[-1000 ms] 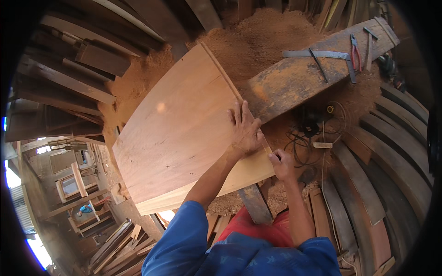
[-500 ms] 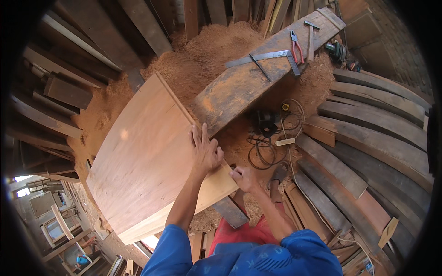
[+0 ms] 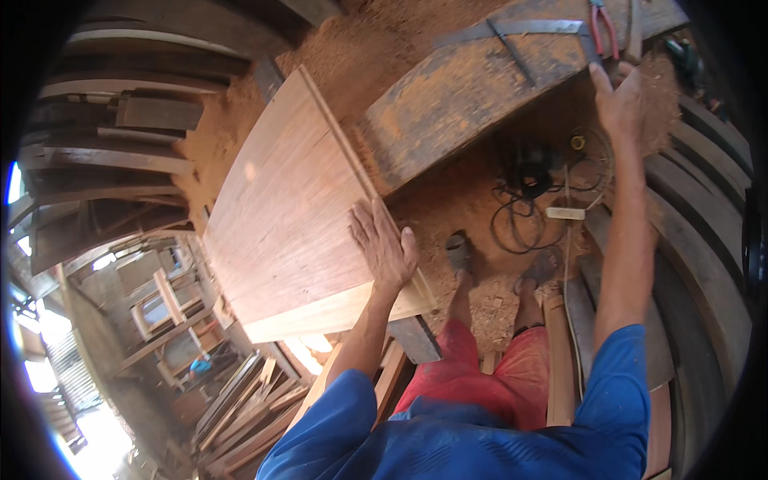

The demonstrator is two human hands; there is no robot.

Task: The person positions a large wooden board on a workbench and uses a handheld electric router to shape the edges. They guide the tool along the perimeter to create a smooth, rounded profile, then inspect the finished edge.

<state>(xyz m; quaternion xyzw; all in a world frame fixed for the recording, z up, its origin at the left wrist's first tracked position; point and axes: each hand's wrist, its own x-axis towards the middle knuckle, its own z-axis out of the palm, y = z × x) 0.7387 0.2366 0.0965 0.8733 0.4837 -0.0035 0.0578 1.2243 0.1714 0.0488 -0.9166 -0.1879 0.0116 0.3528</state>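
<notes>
My left hand [image 3: 386, 244] lies flat with its fingers spread on a large wooden panel [image 3: 288, 184], close to its right edge. A paler strip of wood [image 3: 320, 318] runs along the panel's near side. My right hand [image 3: 620, 104] is stretched out to the far right, thumb and fingers apart, by the lower end of a hammer's wooden handle [image 3: 634, 32]. The hammer's head is out of view. Beside it on a thick worn plank [image 3: 448, 104] lie red-handled pliers [image 3: 606, 30], a metal try square [image 3: 520, 29] and a thin dark rod [image 3: 512, 54].
A dark power tool [image 3: 532, 164] with a coiled cord [image 3: 516, 224] sits on the sawdust-covered floor below the plank. A small pale wood block [image 3: 566, 214] is near it. Stacked boards [image 3: 696, 200] line the right; more timber [image 3: 120, 160] stands at left.
My right hand has left the panel's near corner and reached far right to the tools on the plank. My left hand stays on the panel, now laid flatter. The view has shifted.
</notes>
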